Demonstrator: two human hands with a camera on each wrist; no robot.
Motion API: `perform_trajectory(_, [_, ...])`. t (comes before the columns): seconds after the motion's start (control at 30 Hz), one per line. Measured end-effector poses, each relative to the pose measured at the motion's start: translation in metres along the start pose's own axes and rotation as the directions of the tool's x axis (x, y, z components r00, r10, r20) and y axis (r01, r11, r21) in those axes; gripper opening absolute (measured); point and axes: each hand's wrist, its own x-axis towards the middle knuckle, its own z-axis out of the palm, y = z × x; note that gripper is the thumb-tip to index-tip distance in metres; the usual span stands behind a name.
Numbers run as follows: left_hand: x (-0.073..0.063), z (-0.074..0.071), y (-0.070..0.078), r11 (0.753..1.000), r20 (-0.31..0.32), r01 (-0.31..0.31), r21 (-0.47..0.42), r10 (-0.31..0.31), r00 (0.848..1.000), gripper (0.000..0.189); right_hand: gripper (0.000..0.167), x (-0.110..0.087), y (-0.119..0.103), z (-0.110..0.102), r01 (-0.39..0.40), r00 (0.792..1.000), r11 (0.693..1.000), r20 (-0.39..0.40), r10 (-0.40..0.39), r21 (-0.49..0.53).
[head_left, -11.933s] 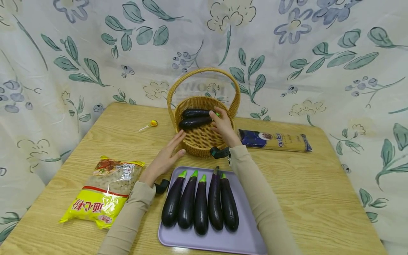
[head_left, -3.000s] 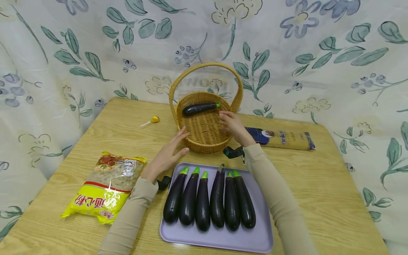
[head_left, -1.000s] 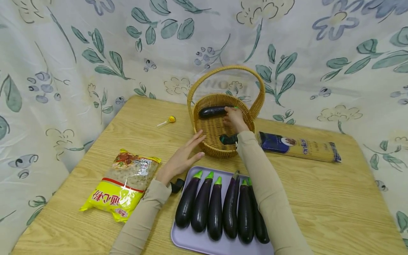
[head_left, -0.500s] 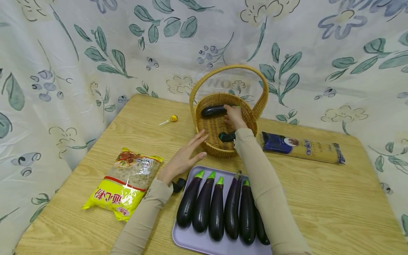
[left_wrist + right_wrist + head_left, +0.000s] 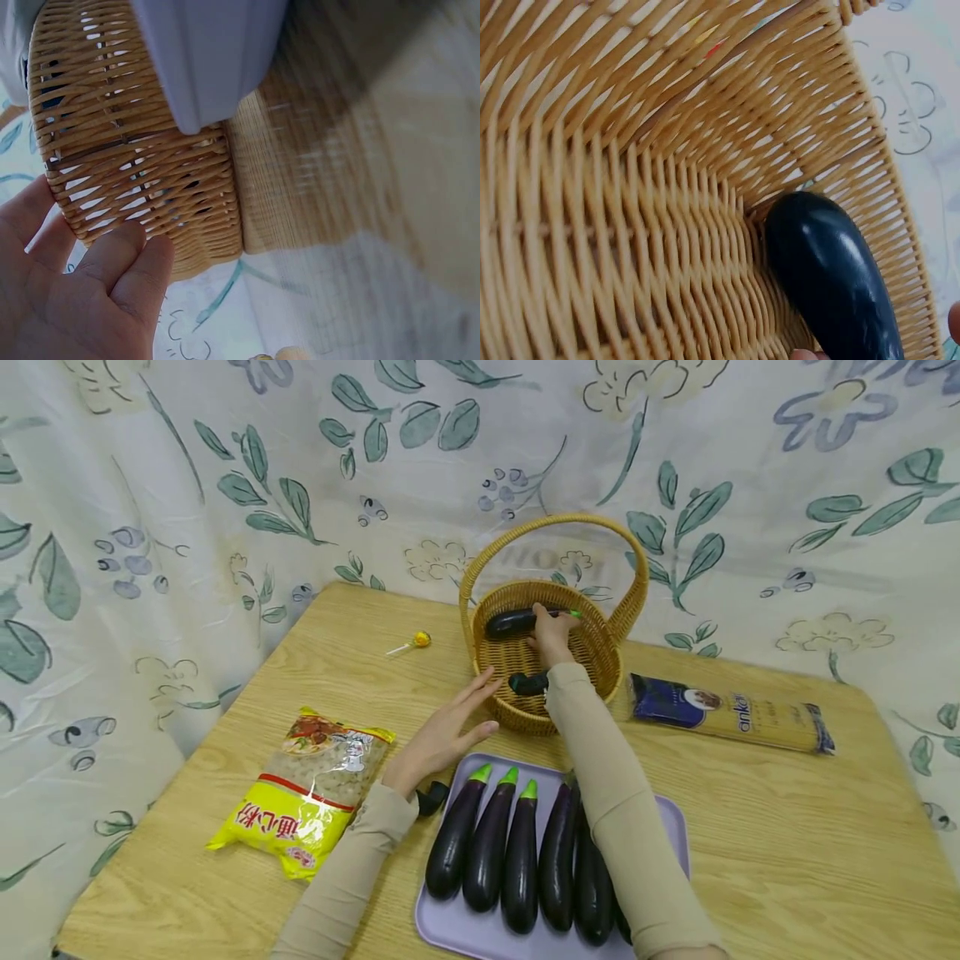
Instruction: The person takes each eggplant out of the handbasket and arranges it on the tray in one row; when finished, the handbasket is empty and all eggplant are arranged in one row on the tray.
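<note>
In the head view, a wicker basket (image 5: 517, 717) with a tall arched handle stands at the back of the table, one dark purple eggplant (image 5: 510, 623) lying inside along its far wall. My right hand (image 5: 552, 635) reaches into the basket and grips this eggplant near its green stem end. The right wrist view shows the eggplant's rounded end (image 5: 821, 255) against the weave, with fingertips at the lower edge. My left hand (image 5: 442, 739) has extended fingers right at the basket's front left rim. Several eggplants (image 5: 521, 868) lie side by side on a lilac tray (image 5: 678, 835), partly hidden by my right sleeve.
Left of the tray lies a yellow bag of pasta (image 5: 307, 793). A lollipop (image 5: 421, 639) rests left of the basket, and a long spaghetti pack (image 5: 731, 714) lies to its right. A floral curtain (image 5: 420, 468) hangs behind the table.
Earlier, two eggplants lay in the basket; one now lies on the tray with the others. My right hand has since gone into the basket onto the remaining eggplant. The head view has shifted left.
</note>
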Motion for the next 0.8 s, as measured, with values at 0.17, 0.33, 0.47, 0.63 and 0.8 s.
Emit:
perform_trajectory(0.17, [0.000, 0.001, 0.001, 1.000, 0.000, 0.013, 0.000, -0.013, 1.000, 0.090, 0.077, 0.002, 0.001, 0.005, -0.003, 1.000, 1.000, -0.029, 0.004, 0.027])
perform_trajectory(0.33, [0.000, 0.001, 0.001, 1.000, 0.005, 0.029, 0.010, -0.029, 1.000, 0.090, 0.090, 0.004, 0.003, 0.008, 0.008, 1.000, 0.999, -0.026, -0.007, 0.044])
perform_trajectory(0.47, [0.001, 0.003, 0.002, 0.999, 0.021, 0.037, 0.026, -0.037, 0.999, 0.087, 0.087, 0.003, 0.004, 0.009, 0.017, 0.999, 0.998, -0.036, -0.015, 0.061])
perform_trajectory(0.63, [0.001, 0.001, 0.002, 0.999, 0.018, 0.022, 0.024, -0.023, 1.000, 0.083, 0.072, 0.004, 0.003, 0.015, 0.046, 0.998, 0.993, -0.052, -0.041, 0.107])
perform_trajectory(0.8, [0.000, 0.001, 0.001, 0.999, 0.013, 0.027, 0.018, -0.027, 1.000, 0.082, 0.072, 0.007, 0.002, 0.020, 0.078, 0.997, 0.983, 0.001, -0.079, 0.167])
